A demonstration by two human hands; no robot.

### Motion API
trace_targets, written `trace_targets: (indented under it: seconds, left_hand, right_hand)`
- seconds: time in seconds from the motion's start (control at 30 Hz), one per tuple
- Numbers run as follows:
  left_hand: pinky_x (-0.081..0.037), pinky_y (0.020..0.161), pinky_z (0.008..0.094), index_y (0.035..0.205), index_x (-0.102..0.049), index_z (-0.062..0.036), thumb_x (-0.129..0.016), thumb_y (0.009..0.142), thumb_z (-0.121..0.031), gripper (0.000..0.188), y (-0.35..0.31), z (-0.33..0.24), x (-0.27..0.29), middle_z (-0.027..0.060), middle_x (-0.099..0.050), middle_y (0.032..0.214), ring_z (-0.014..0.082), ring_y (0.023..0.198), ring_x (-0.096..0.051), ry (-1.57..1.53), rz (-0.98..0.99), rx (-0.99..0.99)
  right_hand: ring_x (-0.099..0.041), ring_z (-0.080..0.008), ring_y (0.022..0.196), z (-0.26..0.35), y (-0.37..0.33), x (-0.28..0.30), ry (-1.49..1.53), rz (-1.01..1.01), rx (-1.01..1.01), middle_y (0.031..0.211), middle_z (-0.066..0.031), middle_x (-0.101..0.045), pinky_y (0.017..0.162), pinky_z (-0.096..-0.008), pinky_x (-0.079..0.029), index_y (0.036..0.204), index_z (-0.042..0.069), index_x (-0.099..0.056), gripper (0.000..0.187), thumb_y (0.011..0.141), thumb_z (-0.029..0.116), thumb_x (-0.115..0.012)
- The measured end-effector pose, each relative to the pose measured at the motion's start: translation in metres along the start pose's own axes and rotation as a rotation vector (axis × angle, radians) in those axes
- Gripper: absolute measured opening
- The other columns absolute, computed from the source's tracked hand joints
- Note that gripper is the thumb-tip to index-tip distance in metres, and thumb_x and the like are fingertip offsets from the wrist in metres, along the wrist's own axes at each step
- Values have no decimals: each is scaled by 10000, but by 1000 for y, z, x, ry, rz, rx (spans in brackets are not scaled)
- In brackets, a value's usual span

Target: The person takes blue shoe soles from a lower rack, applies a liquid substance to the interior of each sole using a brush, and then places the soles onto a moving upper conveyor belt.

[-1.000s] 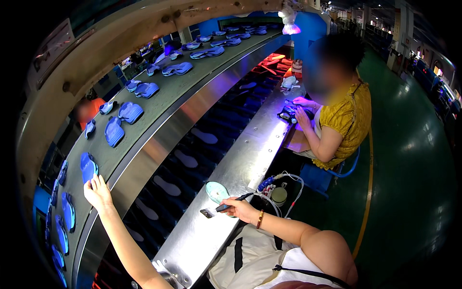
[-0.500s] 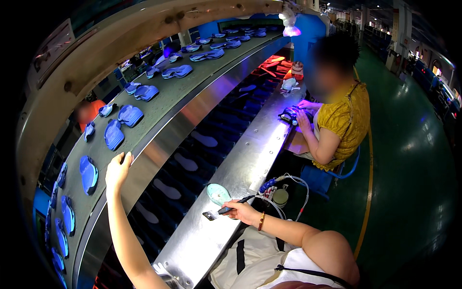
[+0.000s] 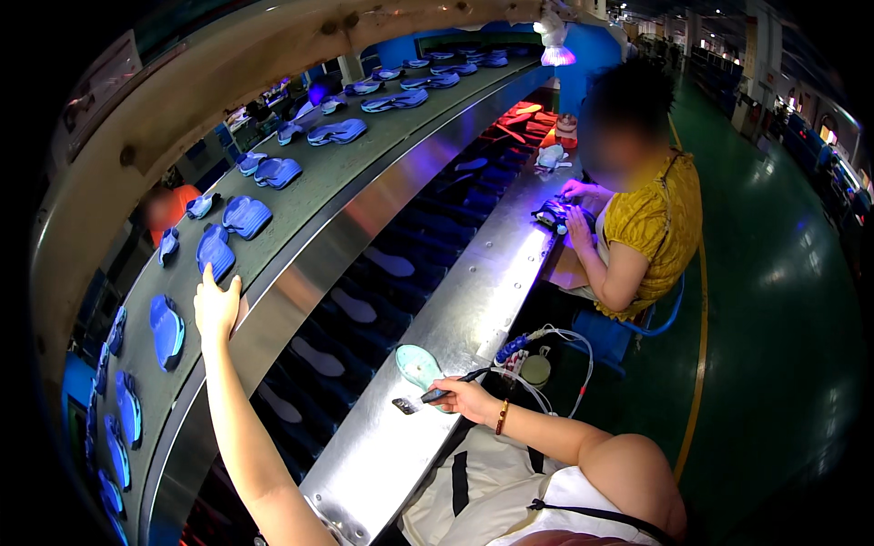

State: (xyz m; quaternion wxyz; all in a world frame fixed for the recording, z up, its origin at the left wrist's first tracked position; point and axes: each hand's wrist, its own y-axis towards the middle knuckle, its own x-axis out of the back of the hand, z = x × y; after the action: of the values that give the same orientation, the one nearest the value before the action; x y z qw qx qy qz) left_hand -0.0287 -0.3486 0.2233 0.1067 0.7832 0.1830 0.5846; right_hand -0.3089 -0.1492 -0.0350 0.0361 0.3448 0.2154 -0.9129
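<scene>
My left hand [image 3: 218, 308] reaches over the near edge of the conveyor belt, thumb and fingers apart. Its fingertips are at the lower end of a blue shoe sole [image 3: 214, 250], seemingly touching it; no grip around it shows. In my right hand [image 3: 464, 400], above the metal ledge, is a brush [image 3: 435, 395] with a dark handle. The brush's wide dark tip points left, at the ledge surface. Just beyond that hand stands a mint-green oval dish [image 3: 416, 360].
Several blue soles [image 3: 167, 332] lie along the green belt [image 3: 273, 218]. Below it, pale soles [image 3: 353, 306] lie on a dark lower conveyor. A co-worker [image 3: 651, 218] sits at the ledge [image 3: 473, 273] to the right. Clear tubes [image 3: 587, 364] loop beside a small container [image 3: 534, 369].
My left hand has moved slightly left and farther out, from the belt's edge to the blue sole, and its fingers have spread. My right hand still holds the brush by the dish.
</scene>
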Motion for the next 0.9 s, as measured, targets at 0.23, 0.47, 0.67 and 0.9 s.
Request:
trace_targets:
  seconds: [0.23,0.47,0.67,0.9]
  left_hand:
    - [-356,929,419,1316,-313,-113,-536,766,-373,648,7,12,-14,153,-302,1317,341,1155,-375,133,-129,-29]
    - [-375,890,430,1136,-403,-52,-580,735,-303,505,4,7,-15,161,-369,1245,354,1096,-405,89,-238,-76]
    - [-400,819,414,947,-457,-22,-605,713,-288,384,-1,1,-11,167,-499,1027,335,971,-470,61,-297,-160]
    - [-398,834,403,945,-499,-16,-586,731,-304,369,1,5,-15,156,-546,966,316,994,-472,97,-349,-194]
  right_hand:
    - [-598,-121,830,2,-2,-8,6,5,-3,924,-59,-607,674,-223,-400,948,83,-544,217,813,252,-571]
    - [-600,-123,826,1,0,-7,4,1,-10,920,-65,-606,668,-220,-402,943,78,-543,224,806,251,-580]
    - [-600,-122,825,1,-1,-5,9,-10,-4,915,-62,-606,664,-223,-402,939,78,-545,220,807,251,-579]
    - [-599,-118,828,-5,4,-2,5,10,-6,919,-57,-606,666,-223,-402,940,79,-546,220,813,256,-570]
